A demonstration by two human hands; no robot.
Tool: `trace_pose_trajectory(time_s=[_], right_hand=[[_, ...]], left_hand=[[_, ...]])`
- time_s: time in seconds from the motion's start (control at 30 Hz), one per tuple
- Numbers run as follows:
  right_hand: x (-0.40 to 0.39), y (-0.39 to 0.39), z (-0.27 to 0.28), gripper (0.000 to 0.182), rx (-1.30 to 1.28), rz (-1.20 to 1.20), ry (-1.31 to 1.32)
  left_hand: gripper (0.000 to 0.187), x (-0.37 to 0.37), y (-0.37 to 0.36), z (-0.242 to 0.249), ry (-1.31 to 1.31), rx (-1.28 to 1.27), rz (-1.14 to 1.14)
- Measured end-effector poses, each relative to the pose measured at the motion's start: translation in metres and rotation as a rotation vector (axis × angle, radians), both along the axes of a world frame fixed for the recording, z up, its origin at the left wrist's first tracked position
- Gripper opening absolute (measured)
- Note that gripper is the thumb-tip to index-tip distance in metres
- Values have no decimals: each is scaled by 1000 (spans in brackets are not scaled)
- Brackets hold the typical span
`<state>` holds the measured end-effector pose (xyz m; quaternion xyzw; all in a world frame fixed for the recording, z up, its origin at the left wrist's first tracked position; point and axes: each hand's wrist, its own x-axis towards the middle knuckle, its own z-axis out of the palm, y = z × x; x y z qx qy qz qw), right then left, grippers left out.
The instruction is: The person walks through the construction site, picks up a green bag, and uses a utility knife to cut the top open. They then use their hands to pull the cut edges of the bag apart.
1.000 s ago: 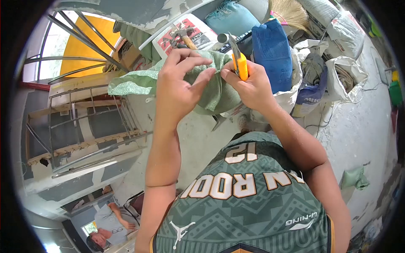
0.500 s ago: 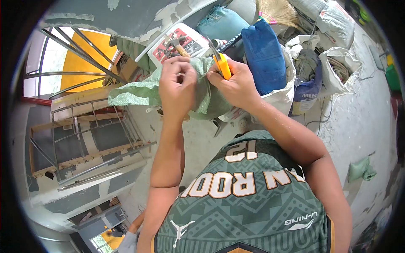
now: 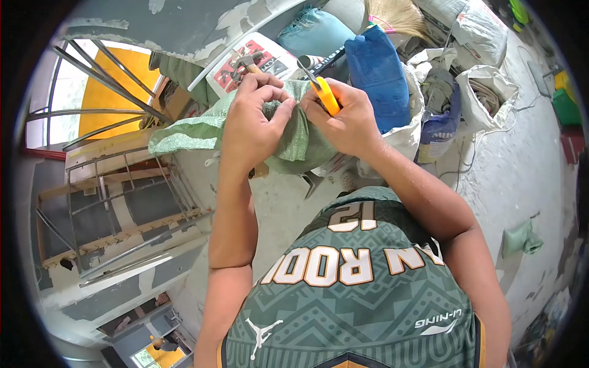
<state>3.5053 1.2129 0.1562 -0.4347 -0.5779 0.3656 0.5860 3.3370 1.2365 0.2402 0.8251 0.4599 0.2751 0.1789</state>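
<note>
My left hand pinches the gathered edge of a green woven sack, thumb and fingers close together. In my right hand is a yellow utility knife, its blade pointing up and to the left, away from me. The right thumb and fingertips also meet the sack's cloth, close beside the left fingertips. The sack hangs below both hands, and a loose flap of it spreads out to the left behind my left wrist.
Beyond my hands, a hammer rests on a white-and-red printed bag or bucket. Right of it are a blue cloth bundle, several stuffed white sacks and a straw broom. Metal railings stand at left; a small green bag lies right.
My left thumb and fingers have come forward into a pinch beside the right fingertips. The knife stays in my right hand. The whole view has shifted slightly.
</note>
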Motion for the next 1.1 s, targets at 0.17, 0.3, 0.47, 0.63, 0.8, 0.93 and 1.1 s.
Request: trace_pose_trajectory(time_s=[0.17, 0.3, 0.47, 0.63, 0.8, 0.93, 1.1], right_hand=[[6, 4, 5, 11, 56, 19, -87], [4, 5, 9, 21, 58, 14, -14], [3, 6, 12, 20, 92, 11, -54], [5, 6, 16, 20, 95, 19, -59], [7, 7, 11, 13, 68, 33, -58], [11, 9, 9, 13, -27, 59, -4], [9, 11, 9, 13, -49, 77, -15]], left_hand=[[12, 1, -2, 1, -14, -73, -10], [17, -1, 3, 5, -70, -62, 3], [19, 0, 6, 19, 61, 18, -55], [16, 0, 8, 23, 104, -136, -76], [15, -4, 12, 12, -16, -174, 23], [15, -15, 19, 3, -186, -229, 76], [15, 1, 10, 10, -86, -122, 5]])
